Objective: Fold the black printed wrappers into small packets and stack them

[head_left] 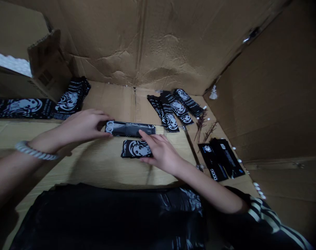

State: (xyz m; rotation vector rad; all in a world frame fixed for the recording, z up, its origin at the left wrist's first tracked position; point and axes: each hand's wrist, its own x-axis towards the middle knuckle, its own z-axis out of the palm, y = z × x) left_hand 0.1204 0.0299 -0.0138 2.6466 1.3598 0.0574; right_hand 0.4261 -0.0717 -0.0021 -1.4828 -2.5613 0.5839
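Note:
A long, flat black packet (132, 128) lies crosswise on the tan cardboard surface. My left hand (89, 124) has its thumb and fingers closed around the left end of it. Just below is a second black packet (135, 149), or a small stack of them, printed with a white swirling face. My right hand (163, 152) grips its right end between thumb and fingers, covering that part. The right index fingertip rests at the right part of the long packet above.
More printed packets (171, 111) lie fanned at the back right, with thin brown twigs (200, 126) and two black cards or pouches (216, 159) nearby. Packet piles (71, 97) sit left before an open carton (47, 62). Black plastic sheeting (108, 215) covers the front. Cardboard walls (171, 41) enclose the surface.

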